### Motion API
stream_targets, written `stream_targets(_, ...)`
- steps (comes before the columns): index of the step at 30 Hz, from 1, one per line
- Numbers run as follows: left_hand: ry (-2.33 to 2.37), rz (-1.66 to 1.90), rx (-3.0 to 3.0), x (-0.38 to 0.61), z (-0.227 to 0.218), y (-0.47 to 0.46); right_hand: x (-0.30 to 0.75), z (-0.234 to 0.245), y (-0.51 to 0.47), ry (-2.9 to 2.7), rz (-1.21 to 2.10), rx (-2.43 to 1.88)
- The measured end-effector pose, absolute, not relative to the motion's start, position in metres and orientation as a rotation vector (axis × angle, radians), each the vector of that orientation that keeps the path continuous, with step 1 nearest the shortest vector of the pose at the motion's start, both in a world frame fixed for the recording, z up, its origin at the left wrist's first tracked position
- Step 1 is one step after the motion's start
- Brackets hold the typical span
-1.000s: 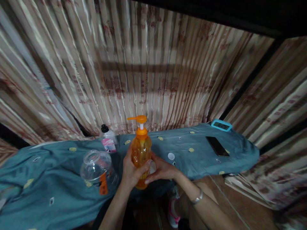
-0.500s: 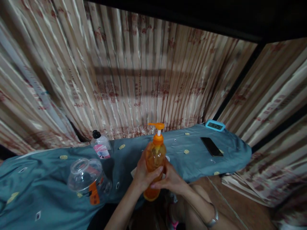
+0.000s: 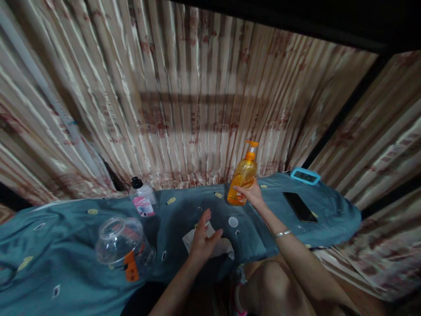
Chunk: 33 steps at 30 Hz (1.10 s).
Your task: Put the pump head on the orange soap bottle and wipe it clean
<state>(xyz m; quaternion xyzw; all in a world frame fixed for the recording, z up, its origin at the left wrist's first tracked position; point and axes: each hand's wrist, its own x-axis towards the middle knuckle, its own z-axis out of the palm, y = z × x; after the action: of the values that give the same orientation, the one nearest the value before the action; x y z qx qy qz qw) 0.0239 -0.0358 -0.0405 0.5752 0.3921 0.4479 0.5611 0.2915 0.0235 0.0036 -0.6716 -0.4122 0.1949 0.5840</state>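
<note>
An orange pump bottle (image 3: 244,177) with yellow-orange liquid is at the back of the blue-green cloth, tilted slightly. My right hand (image 3: 250,192) is closed around its lower part. Nearer to me, my left hand (image 3: 204,239) is apart from the bottle, its fingers spread and nothing in them. Beneath that hand lies a crumpled white tissue (image 3: 224,248), partly hidden by it. A small round white disc (image 3: 233,221) rests on the cloth between the tissue and the bottle.
At left stand a clear plastic container (image 3: 123,241) with an orange label and a clear bottle (image 3: 142,199) with a black cap and pink label. On the right are a black phone (image 3: 299,206) and a blue digital clock (image 3: 305,176). Pleated curtains (image 3: 197,101) hang behind the cloth.
The pump bottle has moved away from me and to the right in my right hand. My left hand has let go of it. The tissue and white disc are more exposed.
</note>
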Motion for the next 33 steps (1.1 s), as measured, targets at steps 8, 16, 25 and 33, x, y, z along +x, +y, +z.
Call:
stream_targets(8,0.891,0.985,1.586,0.010,-0.025,-0.042,0.313,-0.021,0.055,-0.856,0.317,-1.817)
stream_targets(16,0.886,0.942,1.598,0.008,-0.020,-0.044,0.304,-0.033,0.039,-0.909,0.260,-1.824)
stream_targets(25,0.912,0.968,1.553,0.013,-0.023,-0.043,0.301,-0.041,0.022,-0.980,0.275,-1.822)
stream_targets(33,0.989,1.024,1.517,0.018,-0.034,-0.039,0.306,-0.065,0.007,-1.039,0.410,-1.907)
